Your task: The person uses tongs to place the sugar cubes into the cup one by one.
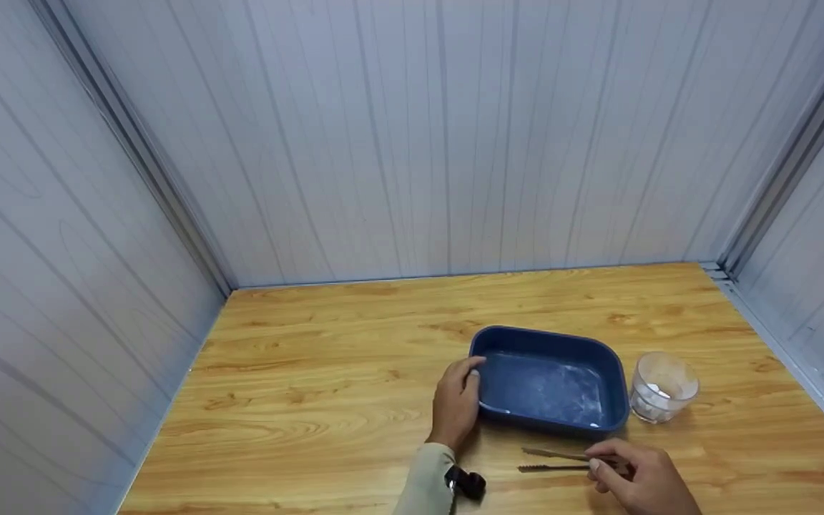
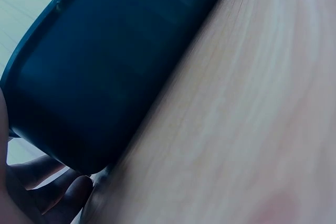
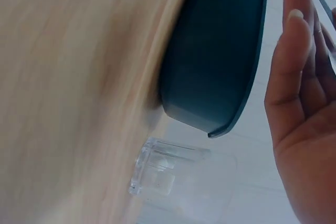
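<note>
A deep blue rectangular dish (image 1: 544,386) with rounded corners rests on the wooden table, pale smears on its floor. My left hand (image 1: 455,400) grips its left end; in the left wrist view fingers (image 2: 71,198) curl by the outer wall of the dish (image 2: 94,77). In front of it, my right hand (image 1: 641,476) pinches a pair of slim metal tongs (image 1: 555,468), their serrated tips apart and pointing left. Nothing shows between those tips. Just right of the dish stands a clear glass (image 1: 662,386) with white pieces in it.
The wood-grain table (image 1: 297,400) stretches left of the dish and behind it. Pale panelled walls (image 1: 412,143) enclose the back and both sides, with metal rails at the corners. A dark strap device (image 1: 466,483) sits on my left wrist.
</note>
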Tool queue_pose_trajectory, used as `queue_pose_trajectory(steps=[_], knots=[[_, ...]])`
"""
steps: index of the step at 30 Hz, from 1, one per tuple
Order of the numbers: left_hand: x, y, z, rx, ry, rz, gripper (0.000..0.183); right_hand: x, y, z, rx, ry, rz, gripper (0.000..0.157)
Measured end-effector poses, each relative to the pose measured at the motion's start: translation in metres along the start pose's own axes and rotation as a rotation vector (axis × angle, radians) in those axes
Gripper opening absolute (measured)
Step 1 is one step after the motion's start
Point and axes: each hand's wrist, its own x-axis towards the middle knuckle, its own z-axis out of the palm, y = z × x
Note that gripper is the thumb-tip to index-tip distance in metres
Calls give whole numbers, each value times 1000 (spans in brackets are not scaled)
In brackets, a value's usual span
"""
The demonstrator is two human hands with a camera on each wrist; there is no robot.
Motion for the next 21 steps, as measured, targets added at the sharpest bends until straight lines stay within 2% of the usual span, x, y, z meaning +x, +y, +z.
queue_pose_trajectory(steps=[10, 15, 21], knots=[[0, 1, -1, -5, 3, 7, 26, 0, 2, 1, 1, -55, 23, 8], [-1, 1, 0, -5, 8, 10, 26, -1, 7, 2, -26, -50, -14, 6], [-1, 1, -1, -9, 5, 10, 26, -1, 14, 5, -6, -59, -60, 8]])
